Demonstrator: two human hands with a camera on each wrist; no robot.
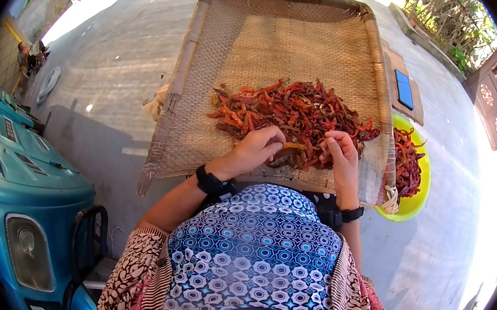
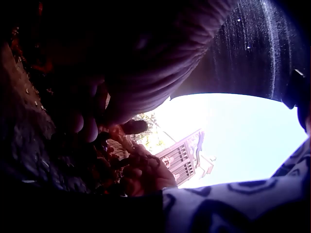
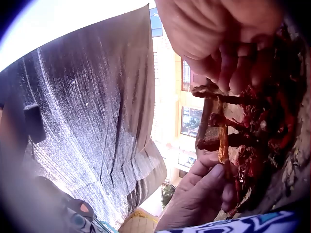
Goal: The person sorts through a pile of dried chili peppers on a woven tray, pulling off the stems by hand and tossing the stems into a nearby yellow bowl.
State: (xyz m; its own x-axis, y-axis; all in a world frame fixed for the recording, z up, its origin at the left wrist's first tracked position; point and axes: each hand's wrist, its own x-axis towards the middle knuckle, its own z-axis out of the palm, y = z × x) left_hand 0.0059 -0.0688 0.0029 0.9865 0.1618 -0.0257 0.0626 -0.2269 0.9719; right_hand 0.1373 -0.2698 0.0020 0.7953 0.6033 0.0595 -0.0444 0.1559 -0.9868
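Note:
Dried red chillies [image 1: 301, 109] lie heaped on the near half of a woven tray [image 1: 282, 50]. My left hand [image 1: 257, 150] pinches an orange-yellow chilli [image 1: 294, 145] between thumb and fingers at the heap's near edge. In the right wrist view that left hand [image 3: 201, 189] holds the orange chilli [image 3: 223, 143] by one end. Just to the right, my right hand [image 1: 343, 155] is over the heap with its fingers bent; whether it grips a chilli is unclear. The left wrist view is dark, with the left hand [image 2: 146, 73] large above the chillies.
A yellow-green basin [image 1: 414, 207] of red chillies stands right of the tray. Behind it a blue phone [image 1: 404, 89] lies on a board [image 1: 416, 108]. A teal vehicle [image 1: 30, 188] stands at the left, and a person [image 1: 31, 55] sits in the far left background.

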